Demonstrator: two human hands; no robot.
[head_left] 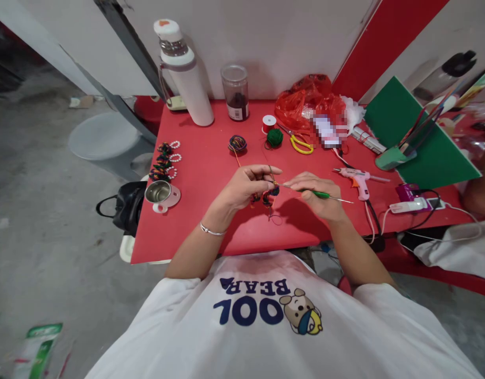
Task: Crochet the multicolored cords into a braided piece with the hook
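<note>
My left hand (pixel 248 185) pinches a small multicoloured crochet piece (pixel 271 196), dark with orange and blue strands, just above the red table. In my right hand (pixel 319 192) is a crochet hook (pixel 320 195) with a green grip, its fingers closed round the handle. The hook's tip points left and meets the work at my left fingertips. A strand of yarn runs from my left hand back to a multicoloured yarn ball (pixel 238 143). Beside that ball lie a green yarn ball (pixel 274 138) and a red thread spool (pixel 269 123).
A white bottle (pixel 189 79) and a clear jar (pixel 235 95) stand at the back. A metal cup (pixel 162 195) and beaded crochet pieces (pixel 163 162) sit left. Yellow-handled scissors (pixel 301 145), a pink glue gun (pixel 359 181) and a power strip (pixel 408 206) lie right. Another person sits at right.
</note>
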